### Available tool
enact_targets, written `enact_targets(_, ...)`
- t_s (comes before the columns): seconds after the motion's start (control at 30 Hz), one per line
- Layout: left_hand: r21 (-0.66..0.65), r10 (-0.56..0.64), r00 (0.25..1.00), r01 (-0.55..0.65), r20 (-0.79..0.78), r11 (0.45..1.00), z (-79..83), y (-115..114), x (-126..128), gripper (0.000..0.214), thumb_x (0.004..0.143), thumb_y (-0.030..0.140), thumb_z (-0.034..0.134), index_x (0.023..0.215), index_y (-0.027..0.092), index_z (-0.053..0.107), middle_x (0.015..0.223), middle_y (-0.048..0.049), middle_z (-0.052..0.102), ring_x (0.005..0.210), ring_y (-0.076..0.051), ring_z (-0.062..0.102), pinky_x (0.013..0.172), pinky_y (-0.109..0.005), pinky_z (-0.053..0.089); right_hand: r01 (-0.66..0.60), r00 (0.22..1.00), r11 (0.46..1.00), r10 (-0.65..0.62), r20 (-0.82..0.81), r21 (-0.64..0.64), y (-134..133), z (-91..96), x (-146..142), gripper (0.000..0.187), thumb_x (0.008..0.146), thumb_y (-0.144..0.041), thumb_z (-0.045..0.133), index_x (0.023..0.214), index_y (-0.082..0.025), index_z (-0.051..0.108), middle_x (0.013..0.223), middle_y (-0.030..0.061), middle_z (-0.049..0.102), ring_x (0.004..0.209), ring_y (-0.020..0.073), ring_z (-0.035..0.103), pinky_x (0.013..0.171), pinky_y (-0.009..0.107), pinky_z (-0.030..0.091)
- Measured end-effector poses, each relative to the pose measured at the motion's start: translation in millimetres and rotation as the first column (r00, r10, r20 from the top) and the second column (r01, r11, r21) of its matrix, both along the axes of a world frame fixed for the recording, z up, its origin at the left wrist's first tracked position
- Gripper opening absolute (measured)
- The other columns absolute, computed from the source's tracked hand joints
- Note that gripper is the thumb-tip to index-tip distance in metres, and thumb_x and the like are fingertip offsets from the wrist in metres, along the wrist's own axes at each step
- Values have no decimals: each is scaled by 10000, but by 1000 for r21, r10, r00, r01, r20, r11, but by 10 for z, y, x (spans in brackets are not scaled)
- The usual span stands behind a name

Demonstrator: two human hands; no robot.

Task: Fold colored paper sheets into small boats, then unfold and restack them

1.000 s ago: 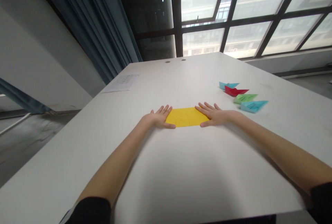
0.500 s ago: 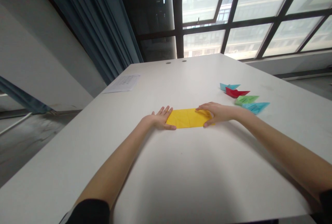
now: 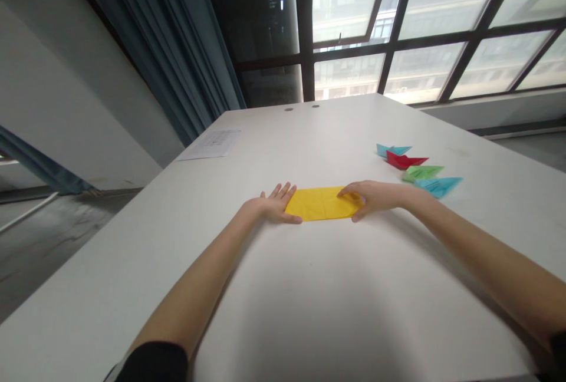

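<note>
– One bit of yellow paper point(image 3: 316, 203); lying where?

– On the white table point(image 3: 305, 293), between left hand point(image 3: 277, 209) and right hand point(image 3: 377, 194); long sides facing near and far.

– And the hands?

– Left one open, fingers spread, pressed flat on the left end; right one curved over the right end, fingers on top, thumb by the near edge; pinching or just touching, impossible to tell from here.

– Heavy or light?

– Very light, most likely; easy to lift with one finger and thumb.

– Stiff or soft?

– Thin and bendy, by the look of it; faint line across the middle, so maybe quick to bend there.

– Slippery?

– A little, perhaps, on such a smooth top; best pressed down at the left end.

– Easy to spoil?

– Probably easy to rip or crumple; so no tugging, no fist.

– Where to hold, then?

– At the right corners, near and far; soft pinch, fingertips only.

– Anything else about?

– To the right and far, folded paper in a row; far blue shape point(image 3: 384, 150), red shape point(image 3: 403, 161), green shape point(image 3: 420, 174), near blue shape point(image 3: 438, 187); far left, a white sheet point(image 3: 210, 144).
</note>
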State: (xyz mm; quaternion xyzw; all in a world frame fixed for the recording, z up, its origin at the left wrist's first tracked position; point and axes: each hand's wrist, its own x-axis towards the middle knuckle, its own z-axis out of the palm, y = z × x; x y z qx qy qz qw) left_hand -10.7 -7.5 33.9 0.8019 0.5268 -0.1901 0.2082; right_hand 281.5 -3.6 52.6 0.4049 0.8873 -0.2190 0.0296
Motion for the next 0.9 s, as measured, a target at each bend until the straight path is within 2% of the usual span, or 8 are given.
enact_targets(0.07,-8,-7,1000,7,4,1000,12,4,-6,1105,594,775,404,1379,228,-149,1428,-66,-214,1304,-338,-183,958,-670,25,-10,1000,1000,10,-8,4,21,-8,10,635,629,-528,598,1184,-225,533,1163,75,573,1021,280,533,870,371,402)
enact_targets(0.2,-34,-32,998,34,61,999,80,36,-73,1184,551,752,489,1386,190,-135,1447,-120,-139,1314,-359,-121,980,-644,60,-77,996,997,78,-50,32,48,11,-18,311,748,-407,499,956,-234,654,1008,40,653,890,223,593,818,322,416)
enact_targets(0.33,-71,-66,989,75,130,995,144,85,-173,1161,588,724,487,1388,149,-127,1451,-148,-103,1329,-331,-85,1009,-599,66,-71,993,993,79,-83,93,61,43,-38,264,782,-369,457,886,-238,661,951,24,668,846,203,601,804,315,417)
enact_targets(0.4,-82,-74,987,86,146,993,151,102,-202,1143,595,712,492,1393,155,-108,1451,-148,-97,1329,-323,-85,1015,-587,58,-65,995,993,72,-74,98,63,42,-22,289,740,-423,518,929,-244,645,1009,28,649,911,224,582,833,335,409)
enact_targets(0.53,-76,-82,986,94,142,993,124,109,-211,1177,542,701,553,1399,192,-72,1455,-129,-95,1323,-338,-97,1004,-604,51,-18,999,997,21,-38,74,63,-1,37,585,590,-468,656,1121,-240,565,1168,59,572,1055,283,515,914,386,367)
enact_targets(0.6,-77,-83,989,93,119,993,110,106,-207,1200,528,702,561,1395,194,-94,1454,-121,-113,1321,-338,-110,998,-612,43,10,1000,999,-9,-20,54,68,-25,64,664,565,-450,673,1177,-235,530,1201,67,551,1084,291,500,931,389,357)
enact_targets(0.9,-84,-108,992,114,72,990,84,115,-227,1204,540,723,527,1380,193,-154,1446,-100,-172,1322,-314,-146,997,-613,36,38,999,999,-37,28,-22,113,-24,109,676,581,-527,644,1185,-244,530,1171,67,576,1059,297,519,893,386,393)
